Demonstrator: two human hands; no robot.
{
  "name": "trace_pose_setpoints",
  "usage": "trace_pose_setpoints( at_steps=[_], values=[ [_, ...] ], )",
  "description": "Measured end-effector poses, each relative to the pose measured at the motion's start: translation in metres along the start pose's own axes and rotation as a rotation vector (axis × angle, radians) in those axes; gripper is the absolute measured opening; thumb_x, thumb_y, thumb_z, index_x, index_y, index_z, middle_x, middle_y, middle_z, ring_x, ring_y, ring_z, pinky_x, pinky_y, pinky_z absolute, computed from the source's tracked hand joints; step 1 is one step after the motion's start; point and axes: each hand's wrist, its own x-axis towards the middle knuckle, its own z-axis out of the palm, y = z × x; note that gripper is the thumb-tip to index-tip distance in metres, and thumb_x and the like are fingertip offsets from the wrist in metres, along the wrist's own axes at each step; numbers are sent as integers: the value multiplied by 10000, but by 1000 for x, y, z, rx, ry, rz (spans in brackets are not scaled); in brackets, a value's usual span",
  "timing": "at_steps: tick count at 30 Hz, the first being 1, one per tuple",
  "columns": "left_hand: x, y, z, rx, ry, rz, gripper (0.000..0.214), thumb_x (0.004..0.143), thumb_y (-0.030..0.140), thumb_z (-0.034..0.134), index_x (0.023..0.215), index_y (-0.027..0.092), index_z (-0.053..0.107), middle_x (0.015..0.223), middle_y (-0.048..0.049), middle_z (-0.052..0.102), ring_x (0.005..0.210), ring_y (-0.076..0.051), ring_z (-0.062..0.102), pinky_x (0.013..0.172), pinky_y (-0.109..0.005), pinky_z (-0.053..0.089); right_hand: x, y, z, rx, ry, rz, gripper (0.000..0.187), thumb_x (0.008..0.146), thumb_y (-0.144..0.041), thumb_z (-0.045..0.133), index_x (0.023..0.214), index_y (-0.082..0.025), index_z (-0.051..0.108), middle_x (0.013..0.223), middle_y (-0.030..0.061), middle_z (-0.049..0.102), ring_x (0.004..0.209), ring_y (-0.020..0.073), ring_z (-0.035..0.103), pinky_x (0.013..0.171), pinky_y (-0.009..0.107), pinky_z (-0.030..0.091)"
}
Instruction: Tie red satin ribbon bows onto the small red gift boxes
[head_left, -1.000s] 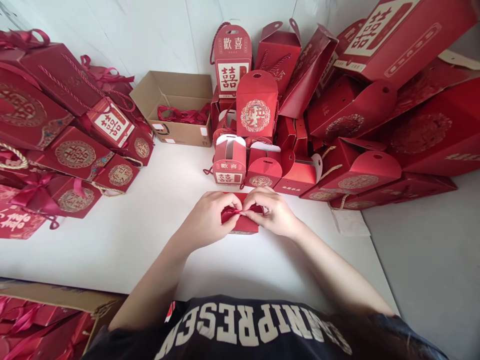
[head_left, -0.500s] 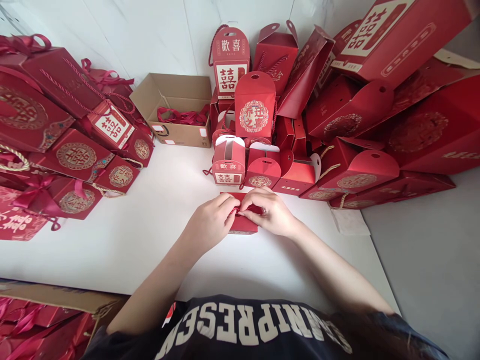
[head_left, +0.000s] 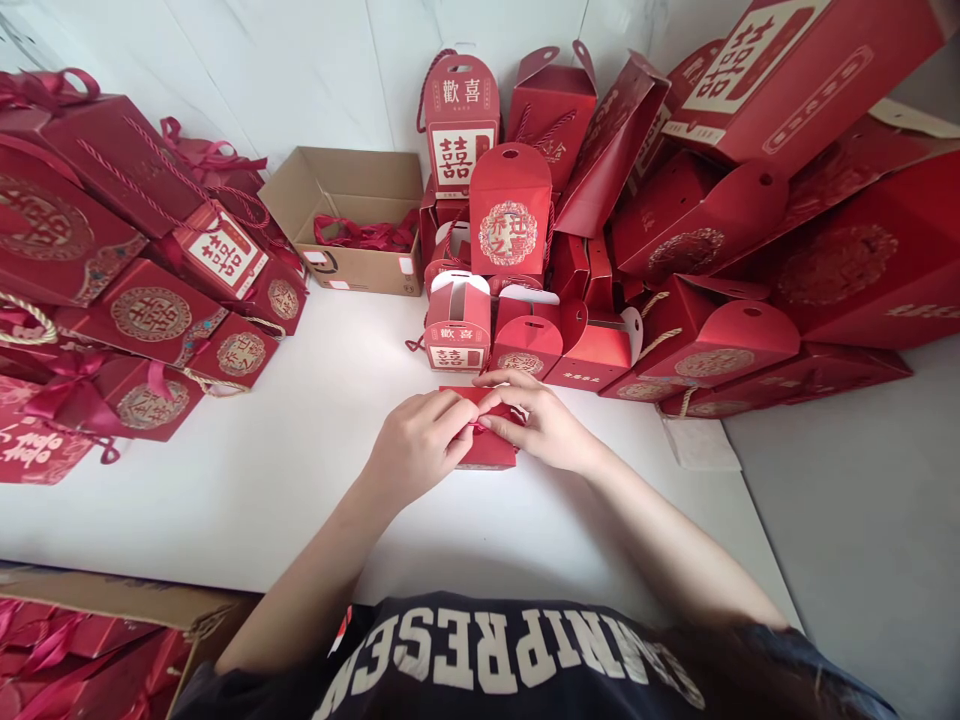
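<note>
A small red gift box [head_left: 487,455] lies on the white table, partly hidden under my hands. Over its top, my left hand [head_left: 424,440] has its fingers closed in a pinch on a thin red ribbon [head_left: 478,426]. My right hand [head_left: 544,425] meets it from the other side, thumb and forefinger pinched on the same ribbon, the fingertips of both hands nearly touching. Just behind the box stand small red gift boxes with cut-out handles, among them one with a white label [head_left: 457,340] and one with a gold emblem [head_left: 525,345].
An open cardboard box [head_left: 360,270] holding red ribbons stands at the back. Stacked red gift boxes [head_left: 154,312] fill the left side, and larger ones [head_left: 712,345] crowd the right. At lower left, a carton [head_left: 202,622] contains more red boxes. A white wall rises behind.
My fingertips have shifted slightly and drawn closer together over the gift box, with a bit of ribbon now showing between them. The box has stayed in place.
</note>
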Motion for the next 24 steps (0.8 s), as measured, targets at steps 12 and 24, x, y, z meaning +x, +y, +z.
trace_pose_setpoints(
  at_steps=[12, 24],
  values=[
    [0, -3, 1, -164, -70, -89, 113, 888, 102, 525, 832, 198, 540, 778, 14, 632, 703, -143, 563, 687, -279, 444, 1, -4, -1, -227, 113, -230, 109, 888, -186, 621, 892, -243, 713, 1227, 61, 671, 1122, 240, 602, 983, 448, 465],
    [1, -3, 6, -140, -21, -86, 147, 825, 77, 547, 772, 200, 487, 700, 23, 585, 638, -140, 510, 627, -270, 406, -1, -7, -2, -163, 41, -84, 82, 913, -194, 574, 916, -226, 649, 1263, 76, 617, 1134, 234, 590, 981, 432, 458]
  ],
)
